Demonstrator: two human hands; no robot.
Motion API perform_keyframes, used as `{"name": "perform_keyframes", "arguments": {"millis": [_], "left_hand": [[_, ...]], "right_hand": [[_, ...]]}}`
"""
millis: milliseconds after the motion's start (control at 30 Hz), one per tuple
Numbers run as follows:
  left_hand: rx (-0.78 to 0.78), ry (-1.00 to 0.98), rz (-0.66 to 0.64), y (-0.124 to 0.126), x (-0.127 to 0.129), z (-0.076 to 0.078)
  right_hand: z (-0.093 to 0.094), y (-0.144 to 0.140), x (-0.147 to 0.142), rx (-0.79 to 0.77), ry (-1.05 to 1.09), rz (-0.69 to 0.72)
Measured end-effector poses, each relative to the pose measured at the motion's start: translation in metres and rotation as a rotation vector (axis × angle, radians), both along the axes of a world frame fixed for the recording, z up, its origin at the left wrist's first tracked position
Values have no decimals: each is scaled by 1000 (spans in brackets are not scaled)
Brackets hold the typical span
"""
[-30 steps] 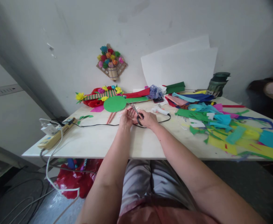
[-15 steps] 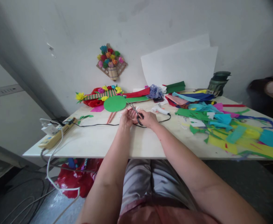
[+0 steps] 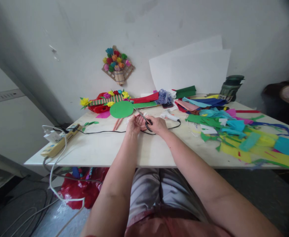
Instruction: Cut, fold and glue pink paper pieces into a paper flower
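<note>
My right hand is closed round the black handles of a pair of scissors. Their metal blades point away to the upper left and lie together, over the fingers of the other hand. My left hand is curled palm up right beside it, pinching pale pink paper that is mostly hidden by the fingers and blades. Just beyond the blade tips lies a green paper disc. Two orange-pink paper strips rest left of my left hand. A white glue gun lies beyond my right hand.
Coloured paper scraps cover the right side of the table. A power strip sits at the left edge, and a black cord runs behind my hands. A dark green bottle stands at the back right.
The scissor blades, slightly apart before, have come together. Both hands stay in nearly the same place.
</note>
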State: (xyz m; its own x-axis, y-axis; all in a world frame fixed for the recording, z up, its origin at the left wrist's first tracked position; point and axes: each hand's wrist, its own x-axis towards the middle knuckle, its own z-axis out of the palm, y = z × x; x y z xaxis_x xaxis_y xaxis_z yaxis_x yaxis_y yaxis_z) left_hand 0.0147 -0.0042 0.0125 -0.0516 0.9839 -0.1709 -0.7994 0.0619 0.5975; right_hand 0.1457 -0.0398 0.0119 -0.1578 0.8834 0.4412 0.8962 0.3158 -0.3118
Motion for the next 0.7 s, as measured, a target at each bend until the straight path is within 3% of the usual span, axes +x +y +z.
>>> {"name": "perform_keyframes", "arguments": {"millis": [233, 700], "left_hand": [[18, -25, 21, 7, -1, -4], [27, -15, 52, 8, 0, -4]], "right_hand": [[-3, 3, 0, -36, 64, -19], [2, -9, -3, 1, -65, -30]]}}
